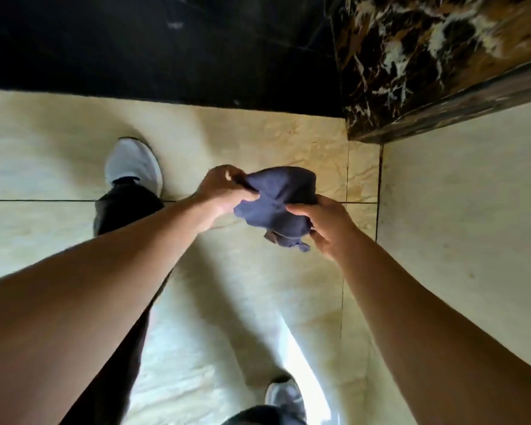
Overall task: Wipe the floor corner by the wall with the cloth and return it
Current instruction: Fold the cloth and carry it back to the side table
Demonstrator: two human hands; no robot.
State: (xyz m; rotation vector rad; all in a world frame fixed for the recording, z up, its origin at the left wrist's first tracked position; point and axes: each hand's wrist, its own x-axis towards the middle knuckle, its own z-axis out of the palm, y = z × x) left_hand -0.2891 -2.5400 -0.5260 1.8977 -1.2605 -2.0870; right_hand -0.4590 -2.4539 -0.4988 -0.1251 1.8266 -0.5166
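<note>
A crumpled dark blue cloth hangs in the air above the cream tiled floor, held between both hands. My left hand grips its upper left edge. My right hand pinches its lower right side, with a bunched corner dangling below. The floor corner lies just beyond the cloth, where the floor meets the cream wall and the brown marble trim.
A black band runs across the top of the view. My left white shoe stands on the floor at the left; the other shoe is at the bottom. The wall closes off the right side.
</note>
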